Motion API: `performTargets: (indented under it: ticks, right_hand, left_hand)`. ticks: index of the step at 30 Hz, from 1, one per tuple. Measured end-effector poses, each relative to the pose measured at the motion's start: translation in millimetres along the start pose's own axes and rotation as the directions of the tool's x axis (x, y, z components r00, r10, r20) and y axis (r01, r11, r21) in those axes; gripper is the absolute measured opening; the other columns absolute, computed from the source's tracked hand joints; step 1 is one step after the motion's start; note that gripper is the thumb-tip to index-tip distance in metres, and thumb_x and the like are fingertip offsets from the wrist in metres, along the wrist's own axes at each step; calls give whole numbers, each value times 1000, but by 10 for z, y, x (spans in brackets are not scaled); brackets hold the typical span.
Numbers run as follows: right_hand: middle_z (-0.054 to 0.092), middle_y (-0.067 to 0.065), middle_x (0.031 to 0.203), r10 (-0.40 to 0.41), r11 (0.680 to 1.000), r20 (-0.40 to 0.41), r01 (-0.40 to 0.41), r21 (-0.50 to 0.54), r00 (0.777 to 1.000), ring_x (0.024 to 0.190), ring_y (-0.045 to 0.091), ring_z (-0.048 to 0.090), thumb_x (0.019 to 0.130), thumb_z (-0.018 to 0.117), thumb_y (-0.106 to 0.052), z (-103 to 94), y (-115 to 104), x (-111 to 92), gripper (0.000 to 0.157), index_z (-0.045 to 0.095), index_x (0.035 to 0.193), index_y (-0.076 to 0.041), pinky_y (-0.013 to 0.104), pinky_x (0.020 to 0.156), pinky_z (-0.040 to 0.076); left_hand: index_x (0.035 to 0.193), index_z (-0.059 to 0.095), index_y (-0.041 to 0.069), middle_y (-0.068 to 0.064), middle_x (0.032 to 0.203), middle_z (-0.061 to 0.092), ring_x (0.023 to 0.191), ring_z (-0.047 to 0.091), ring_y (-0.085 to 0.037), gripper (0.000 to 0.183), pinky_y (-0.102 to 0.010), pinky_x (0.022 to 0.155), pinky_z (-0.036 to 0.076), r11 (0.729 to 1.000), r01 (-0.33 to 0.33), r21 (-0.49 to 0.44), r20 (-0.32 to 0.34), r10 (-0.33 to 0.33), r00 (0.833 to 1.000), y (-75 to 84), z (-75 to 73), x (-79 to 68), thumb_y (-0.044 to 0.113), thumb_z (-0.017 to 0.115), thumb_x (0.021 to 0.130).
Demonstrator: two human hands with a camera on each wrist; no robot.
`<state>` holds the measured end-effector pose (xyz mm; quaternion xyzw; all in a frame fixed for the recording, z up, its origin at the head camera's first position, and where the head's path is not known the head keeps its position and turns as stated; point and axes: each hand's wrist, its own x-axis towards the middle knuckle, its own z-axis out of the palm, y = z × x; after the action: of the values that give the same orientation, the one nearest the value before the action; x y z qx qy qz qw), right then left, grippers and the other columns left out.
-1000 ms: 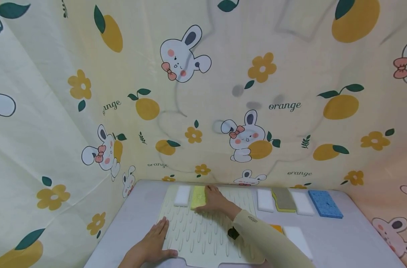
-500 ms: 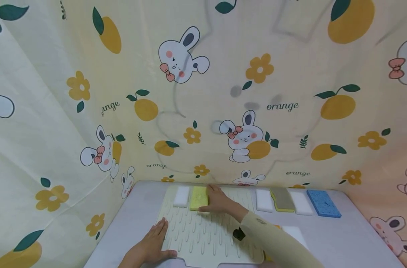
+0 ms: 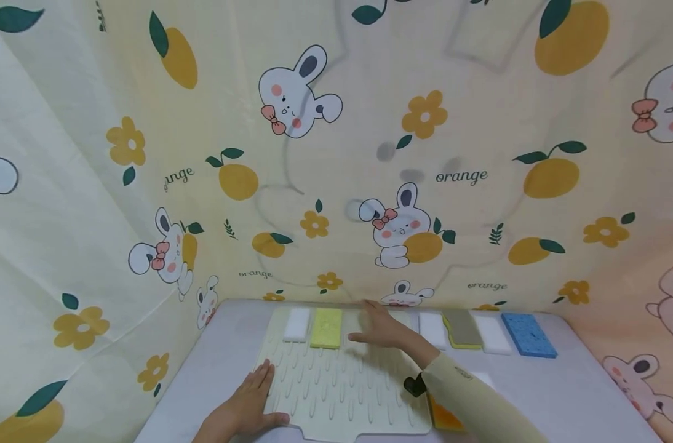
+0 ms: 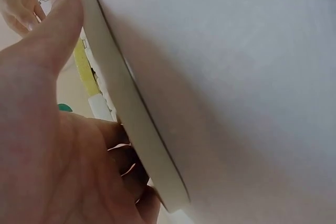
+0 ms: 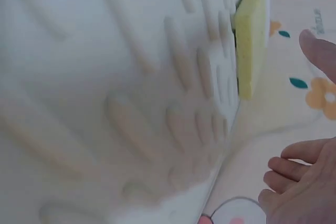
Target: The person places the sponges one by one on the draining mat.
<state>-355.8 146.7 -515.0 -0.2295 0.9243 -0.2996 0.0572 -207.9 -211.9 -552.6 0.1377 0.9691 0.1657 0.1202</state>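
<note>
Beige cloth covers the right forearm, whose sleeve (image 3: 472,394) comes in from five o'clock and slants over the ridged cream mat (image 3: 314,394) toward eleven. The right hand (image 3: 383,326) is over the mat's one o'clock part, palm turned inward, thumb held well away from the fingers. It grasps nothing; the right wrist view shows thumb and fingers apart and clear of the yellow sponge (image 3: 326,328), with a gap between. That sponge lies flat on the mat near eleven o'clock, and the right hand is just beside it, on its three o'clock side. A small white sponge (image 3: 296,325) lies on the mat at the yellow one's nine o'clock side, a narrow gap apart.

The left arm reaches up from seven o'clock. The left hand (image 3: 253,397) is spread at the mat's eight o'clock edge, long fingers pointing toward one, thumb toward three; it rests against the edge rather than clenching. On the table (image 3: 547,394), toward two o'clock, a blue sponge (image 3: 529,335) lies at the end of a row.
</note>
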Motion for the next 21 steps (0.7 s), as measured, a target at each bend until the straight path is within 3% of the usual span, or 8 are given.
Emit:
performTargets:
  ticks: [11, 21]
  right_hand:
    - [23, 26, 175, 82, 996, -39, -81, 32, 996, 161, 49, 18, 91, 82, -57, -320, 208, -269, 114, 24, 168, 3, 69, 126, 25]
    - [24, 31, 172, 152, 988, -94, -153, -5, 984, 158, 55, 22, 90, 83, -56, -524, 481, -580, 113, 26, 167, 4, 76, 121, 28]
  left_hand:
    - [161, 28, -15, -34, 172, 21, 161, 21, -48, 119, -62, 130, 20, 1000, -10, -8, -21, 9, 1000, 42, -9, -26, 65, 78, 88]
    - [162, 28, -15, -34, 172, 21, 161, 22, -49, 120, -63, 130, 20, 1000, -15, -17, -16, 15, 1000, 15, -8, -21, 65, 79, 88]
